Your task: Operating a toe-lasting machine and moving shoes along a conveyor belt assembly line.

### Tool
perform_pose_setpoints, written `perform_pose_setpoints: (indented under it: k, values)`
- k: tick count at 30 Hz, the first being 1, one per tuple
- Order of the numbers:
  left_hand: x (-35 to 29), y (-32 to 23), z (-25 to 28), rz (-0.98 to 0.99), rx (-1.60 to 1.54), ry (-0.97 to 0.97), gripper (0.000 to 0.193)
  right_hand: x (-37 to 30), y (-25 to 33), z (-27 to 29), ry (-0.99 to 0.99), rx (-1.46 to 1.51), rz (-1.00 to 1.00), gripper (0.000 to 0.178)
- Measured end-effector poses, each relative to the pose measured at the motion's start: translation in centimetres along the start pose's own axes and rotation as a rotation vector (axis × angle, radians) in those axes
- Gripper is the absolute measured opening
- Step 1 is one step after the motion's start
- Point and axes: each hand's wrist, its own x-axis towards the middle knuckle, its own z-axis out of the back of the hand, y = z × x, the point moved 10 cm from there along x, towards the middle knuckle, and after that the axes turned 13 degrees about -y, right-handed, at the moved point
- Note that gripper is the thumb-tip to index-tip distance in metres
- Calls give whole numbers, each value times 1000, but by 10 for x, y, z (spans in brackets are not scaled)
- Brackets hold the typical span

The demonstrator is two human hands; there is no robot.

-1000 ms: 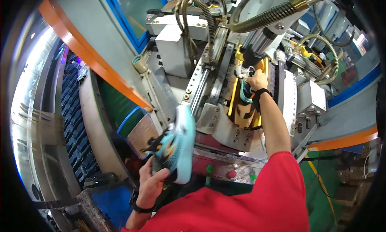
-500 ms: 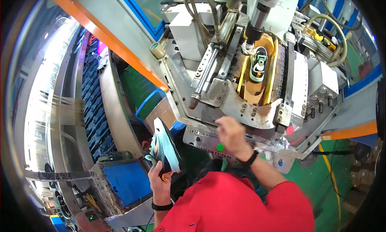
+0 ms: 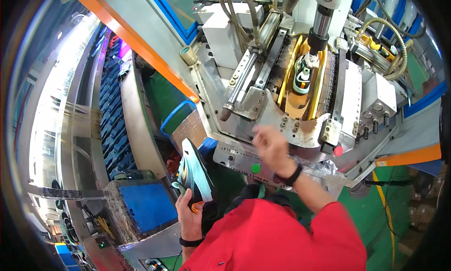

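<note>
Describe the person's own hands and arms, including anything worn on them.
The left hand and right hand wear no gloves. There is a black left wristband and a black right wristband. The red right sleeve is short, leaving the right forearm bare.

a: where does the head view look from?
b: the wearer's head — steeply down, over the red shirt (image 3: 272, 238) at bottom centre.
a: how near?
b: close above the right hand (image 3: 273, 151), mid-frame — fisheye-wide, machine (image 3: 263, 106) upper right.
</note>
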Motion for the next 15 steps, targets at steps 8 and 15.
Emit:
perform_pose_setpoints:
  k: [8,15]
  values:
    - [-8,10,-24,20,7,76,20,352,98,199,-465,100,212,56]
    - [-26,28,-30,2,-11,75,20,366,85,176,-455,-457,653,18]
